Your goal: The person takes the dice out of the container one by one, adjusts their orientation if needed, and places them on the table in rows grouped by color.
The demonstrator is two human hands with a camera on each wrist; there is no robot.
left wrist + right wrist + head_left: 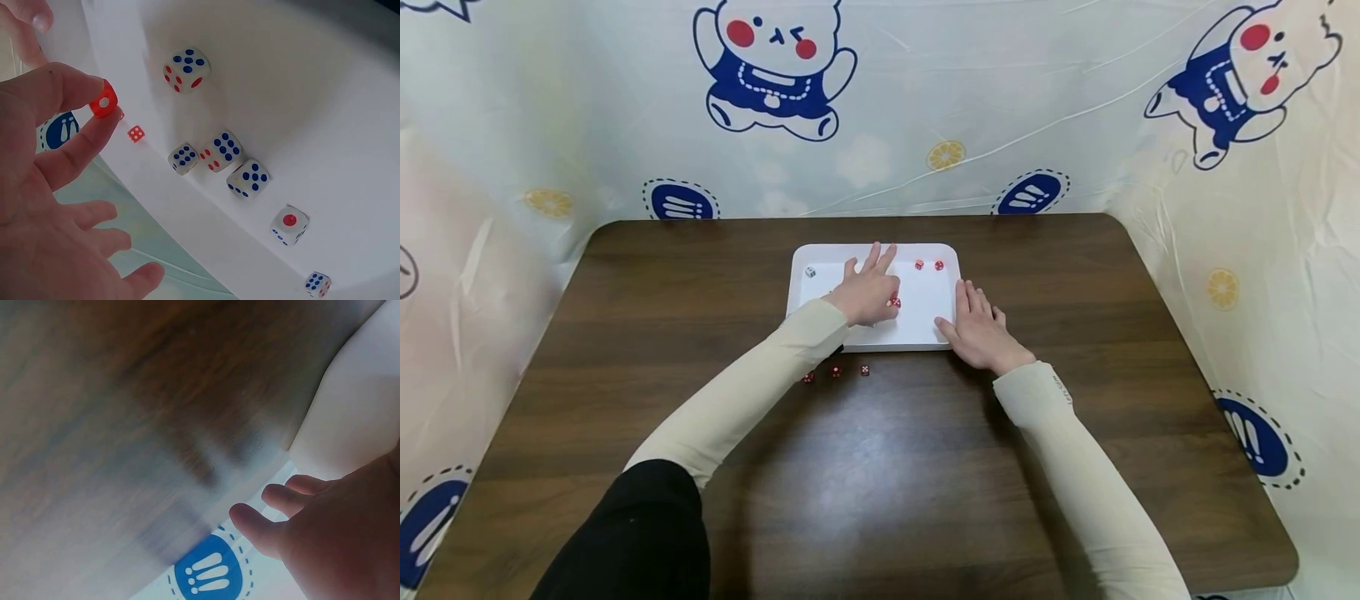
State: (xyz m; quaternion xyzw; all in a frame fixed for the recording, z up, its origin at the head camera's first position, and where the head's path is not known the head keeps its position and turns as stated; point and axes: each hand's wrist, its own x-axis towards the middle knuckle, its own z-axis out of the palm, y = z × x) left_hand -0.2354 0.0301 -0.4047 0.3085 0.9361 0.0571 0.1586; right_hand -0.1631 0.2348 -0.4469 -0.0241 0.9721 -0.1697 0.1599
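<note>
Pinching one red die (103, 103), left fingers (75, 87) clamp; six white dice (186, 69) below.

I see a dark brown wood-grain table (625, 350) with a plain white tray (925, 333) on it. In the tray lie white dice (186, 69) with blue pips and some red pips; one shows a single large red pip (289, 220). My left hand (868, 292) pinches a translucent red die (104, 103) with a white pip. Two more red dice (928, 265) with white pips sit in the tray, and three red dice (836, 372) lie on the brown table. My sleeves (752, 383) are cream. The backdrop (925, 100) is pale white, printed with cartoon animals in navy outfits with red cheeks, yellow lemon slices and navy ovals bearing white exclamation marks.
</note>
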